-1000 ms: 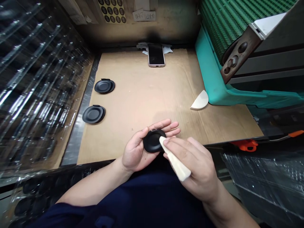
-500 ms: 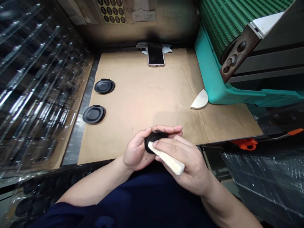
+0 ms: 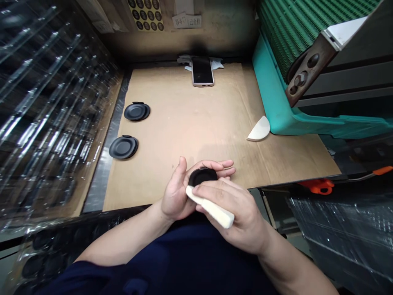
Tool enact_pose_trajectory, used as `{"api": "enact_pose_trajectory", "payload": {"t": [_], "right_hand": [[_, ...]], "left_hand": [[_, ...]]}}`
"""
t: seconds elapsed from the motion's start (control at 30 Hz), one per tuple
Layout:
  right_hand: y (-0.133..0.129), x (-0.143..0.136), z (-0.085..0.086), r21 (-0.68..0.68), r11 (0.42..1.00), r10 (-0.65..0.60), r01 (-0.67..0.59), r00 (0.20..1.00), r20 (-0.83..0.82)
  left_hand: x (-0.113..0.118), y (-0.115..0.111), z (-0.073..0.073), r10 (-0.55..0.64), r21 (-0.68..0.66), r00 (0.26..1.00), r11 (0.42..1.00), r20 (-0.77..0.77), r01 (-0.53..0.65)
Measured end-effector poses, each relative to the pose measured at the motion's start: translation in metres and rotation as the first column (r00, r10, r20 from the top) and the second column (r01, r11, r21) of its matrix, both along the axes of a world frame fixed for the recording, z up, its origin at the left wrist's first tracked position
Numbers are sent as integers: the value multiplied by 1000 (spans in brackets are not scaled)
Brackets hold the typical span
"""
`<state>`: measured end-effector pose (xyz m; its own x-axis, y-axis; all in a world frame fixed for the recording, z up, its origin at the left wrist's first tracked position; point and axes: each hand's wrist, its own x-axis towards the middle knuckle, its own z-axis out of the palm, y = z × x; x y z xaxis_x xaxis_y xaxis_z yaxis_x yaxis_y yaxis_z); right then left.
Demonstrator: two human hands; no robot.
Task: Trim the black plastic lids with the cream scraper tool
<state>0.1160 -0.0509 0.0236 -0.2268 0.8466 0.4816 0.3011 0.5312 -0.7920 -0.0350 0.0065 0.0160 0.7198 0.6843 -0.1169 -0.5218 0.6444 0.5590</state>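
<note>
On the palm and fingers of my left hand [image 3: 178, 196] lies a round black part [image 3: 202, 176], with the thumb raised off it. My right hand [image 3: 236, 209] pinches a cream-coloured pad [image 3: 215, 211], whose rounded tip is beside the near edge of the black part. Two similar round black parts rest on the cardboard sheet at the left, one farther back [image 3: 136, 111] and one nearer [image 3: 123, 147]. A cream half-disc pad [image 3: 259, 129] lies at the right of the sheet.
A phone [image 3: 202, 71] lies at the back of the cardboard sheet [image 3: 190, 119]. Clear plastic trays [image 3: 46, 102] are stacked at the left. A teal crate [image 3: 273, 90] and green ribbed mat [image 3: 307, 28] stand at the right, with an orange-handled tool [image 3: 321, 186] below.
My left thumb has lifted off the black part and points up. The pad in my right hand has moved slightly left and toward me, uncovering more of the part.
</note>
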Motion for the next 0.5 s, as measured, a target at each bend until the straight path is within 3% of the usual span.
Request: {"api": "enact_pose_trajectory", "payload": {"t": [0.2, 0.37, 0.5], "right_hand": [[-1, -5, -2, 107, 991, -80, 85, 996, -46], [-11, 2, -3, 23, 1000, -2, 1, 998, 56], [-11, 21, -10, 181, 973, -171, 143, 973, 152]], "left_hand": [[1, -1, -1, 2, 37, 1000, 999, -19, -1], [2, -2, -6, 87, 47, 996, 995, -14, -87], [0, -1, -6, -8, -6, 999, 1000, 42, 8]]}}
